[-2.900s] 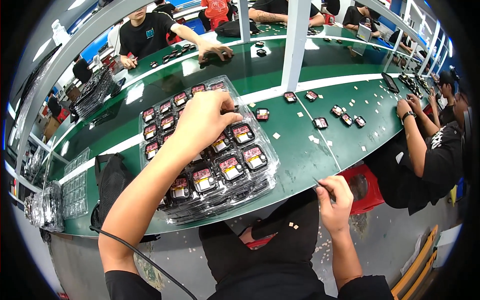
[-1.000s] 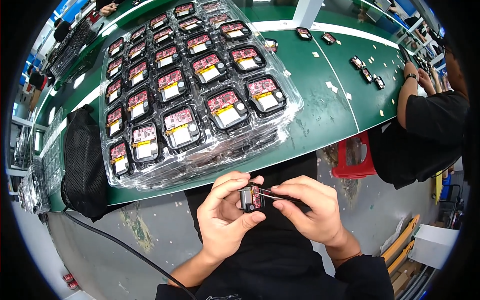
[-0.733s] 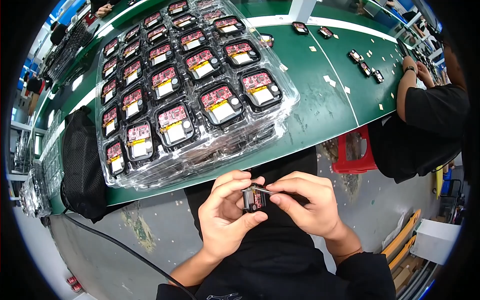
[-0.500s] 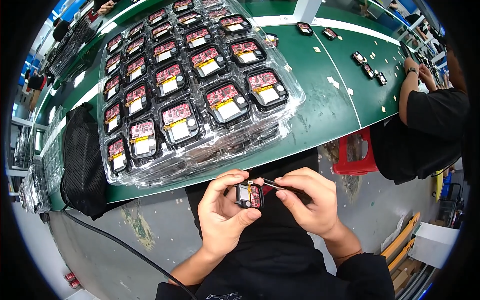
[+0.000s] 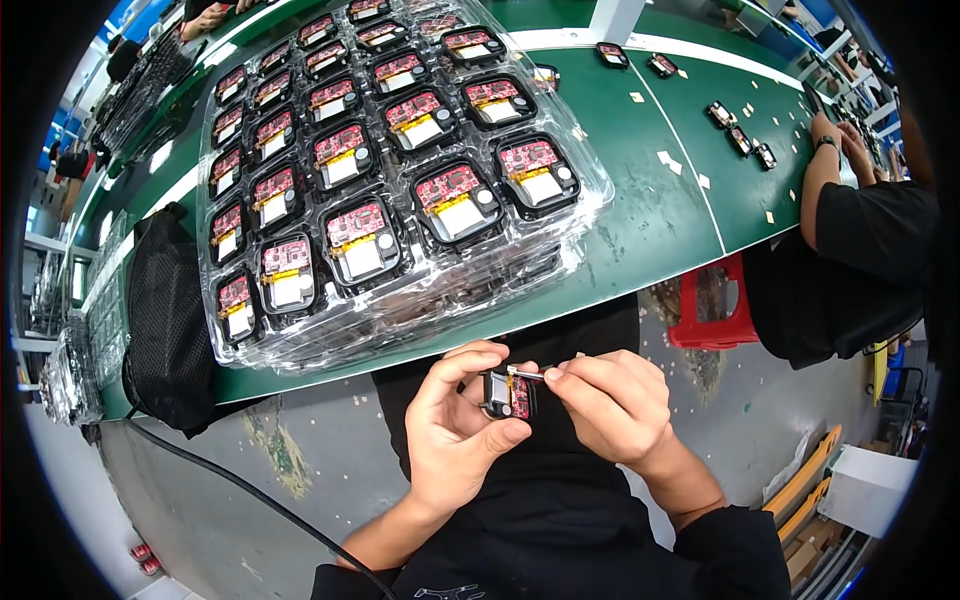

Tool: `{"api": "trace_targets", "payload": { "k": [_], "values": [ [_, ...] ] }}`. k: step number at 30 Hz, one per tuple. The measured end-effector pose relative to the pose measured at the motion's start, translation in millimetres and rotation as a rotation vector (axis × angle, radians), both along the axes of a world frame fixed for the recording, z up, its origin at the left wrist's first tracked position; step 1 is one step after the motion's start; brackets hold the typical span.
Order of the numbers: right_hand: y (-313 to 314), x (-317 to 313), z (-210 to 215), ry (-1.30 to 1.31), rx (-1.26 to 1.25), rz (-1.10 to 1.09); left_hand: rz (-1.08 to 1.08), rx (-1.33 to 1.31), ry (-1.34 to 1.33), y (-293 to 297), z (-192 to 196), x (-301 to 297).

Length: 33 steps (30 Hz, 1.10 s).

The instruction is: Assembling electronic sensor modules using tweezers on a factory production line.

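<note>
Between the thumb and fingers of my left hand point(image 5: 455, 440) is a small black device housing point(image 5: 519, 397), tilted in the grip. Its open side shows a red circuit board and a silver battery-like block. My right hand point(image 5: 622, 408) pinches thin dark tweezers point(image 5: 532, 376), whose tip is at the upper edge of the housing, by a small pale piece. Whether the tip grips that piece is too small to tell. Both hands are over my lap, just in front of the green table point(image 5: 640, 265).
Stacked clear plastic trays point(image 5: 400, 315) with rows of similar housings stand on the table. A black mesh bag point(image 5: 165, 320) hangs at the left, with a black cable point(image 5: 230, 475) below. At the right sit a co-worker point(image 5: 860, 220) and a red stool point(image 5: 710, 315); loose housings point(image 5: 740, 141) lie nearby.
My left hand and the housing have shifted slightly right. My right hand has turned, its fingers now more closed around the tweezers, with less of the tool showing.
</note>
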State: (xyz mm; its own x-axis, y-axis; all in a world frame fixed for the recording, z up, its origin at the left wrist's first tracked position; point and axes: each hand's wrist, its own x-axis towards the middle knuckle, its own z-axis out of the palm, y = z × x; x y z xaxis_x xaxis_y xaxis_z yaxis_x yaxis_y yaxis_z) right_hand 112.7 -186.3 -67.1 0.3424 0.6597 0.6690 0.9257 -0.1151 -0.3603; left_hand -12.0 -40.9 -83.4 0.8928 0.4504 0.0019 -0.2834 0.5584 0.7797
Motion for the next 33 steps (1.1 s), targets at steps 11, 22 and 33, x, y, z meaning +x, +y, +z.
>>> {"api": "trace_targets", "payload": {
  "k": [11,22,33],
  "values": [
    [4,-4,3,0.543,0.037,0.051,-0.002,0.010,-0.011,1,-1,-1],
    [4,-10,-3,0.257,0.041,-0.033,0.023,0.010,0.029,2,0,-2],
    [7,-15,-8,0.191,0.070,-0.052,0.049,0.024,0.032,-3,-2,-2]
  ]
}}
